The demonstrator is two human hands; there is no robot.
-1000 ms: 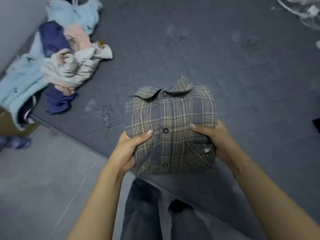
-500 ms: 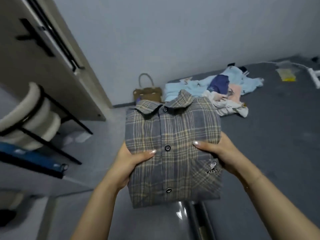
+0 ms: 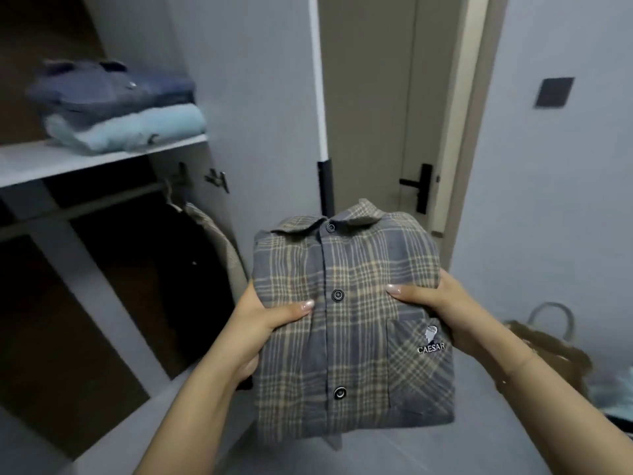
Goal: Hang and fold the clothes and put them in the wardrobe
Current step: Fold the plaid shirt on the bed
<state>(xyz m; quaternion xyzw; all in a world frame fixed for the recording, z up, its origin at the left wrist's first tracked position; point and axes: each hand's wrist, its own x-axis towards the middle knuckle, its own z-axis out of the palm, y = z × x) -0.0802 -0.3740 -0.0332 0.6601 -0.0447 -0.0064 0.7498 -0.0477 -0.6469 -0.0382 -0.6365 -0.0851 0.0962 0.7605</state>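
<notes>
On the wardrobe shelf (image 3: pixel 102 159) at left two folded garments (image 3: pixel 116 108) already lie stacked, so the step in hand looks like carrying the folded plaid shirt (image 3: pixel 352 323) over to stow it; the next move calls for lifting it level onto that pile. The left hand (image 3: pixel 263 323) and right hand (image 3: pixel 442 313) clasp its sides in mid-air, thumbs on top, the collar and buttoned front upward, with a "CAESAR" pocket logo.

Dim, flat, bluish indoor light, no clear source, no glare. Wardrobe (image 3: pixel 102 303) interior nearly black below the shelf (image 3: pixel 85 159). Folded stack on the shelf (image 3: pixel 116 108) is smeared, probably motion blur. Plaid shirt (image 3: pixel 352 323) at centre is sharp. Straight lines bow toward the frame edges, wide-angle.
</notes>
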